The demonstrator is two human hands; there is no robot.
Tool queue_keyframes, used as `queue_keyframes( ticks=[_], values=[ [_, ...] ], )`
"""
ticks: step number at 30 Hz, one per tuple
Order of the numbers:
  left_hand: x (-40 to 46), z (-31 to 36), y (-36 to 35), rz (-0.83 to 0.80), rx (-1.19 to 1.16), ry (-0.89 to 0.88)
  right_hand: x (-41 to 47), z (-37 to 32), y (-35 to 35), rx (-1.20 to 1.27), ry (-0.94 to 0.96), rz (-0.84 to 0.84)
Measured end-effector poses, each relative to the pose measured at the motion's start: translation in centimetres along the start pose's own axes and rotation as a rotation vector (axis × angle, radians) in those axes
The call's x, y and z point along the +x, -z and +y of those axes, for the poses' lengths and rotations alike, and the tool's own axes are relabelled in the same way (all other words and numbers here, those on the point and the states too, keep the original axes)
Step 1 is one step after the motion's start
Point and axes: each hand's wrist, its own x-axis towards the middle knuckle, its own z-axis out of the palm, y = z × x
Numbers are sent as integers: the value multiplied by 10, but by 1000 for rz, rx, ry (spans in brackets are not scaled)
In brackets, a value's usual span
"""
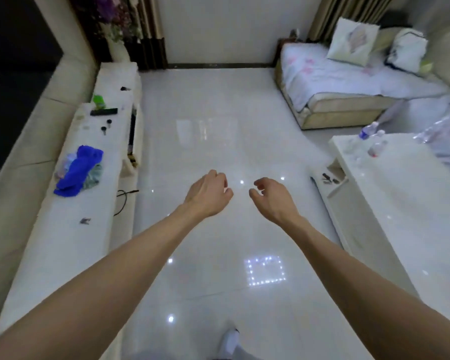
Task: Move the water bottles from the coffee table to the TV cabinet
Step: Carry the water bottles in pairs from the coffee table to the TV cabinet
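Arms: I held both out over the floor (218, 113).
Left grip (208, 194): loosely curled, held nothing.
Right grip (269, 197): loosely curled, empty too.
Bottles (372, 140): upright at the far end of the tabletop (400, 203), ahead and right of my grips; right hand nearer.
Cabinet (70, 229): to my left.
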Motion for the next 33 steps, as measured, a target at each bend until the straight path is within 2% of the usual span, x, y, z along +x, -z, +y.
queue_keyframes(
  ticks=[4, 9, 22, 28, 33],
  values=[
    [57, 94, -22, -49, -2, -160, 12, 87, 65, 12, -159, 86],
    [136, 178, -37, -108, -9, -326, 37, 166, 131, 55, -325, 204],
    [394, 336, -86, -309, 50, -595, 203, 292, 233, 149, -669, 337],
    [488, 415, -105, -375, 103, -717, 276, 346, 278, 190, -773, 370],
    [570, 486, -147, -427, 129, -785, 342, 420, 309, 225, -841, 395]
  ],
)
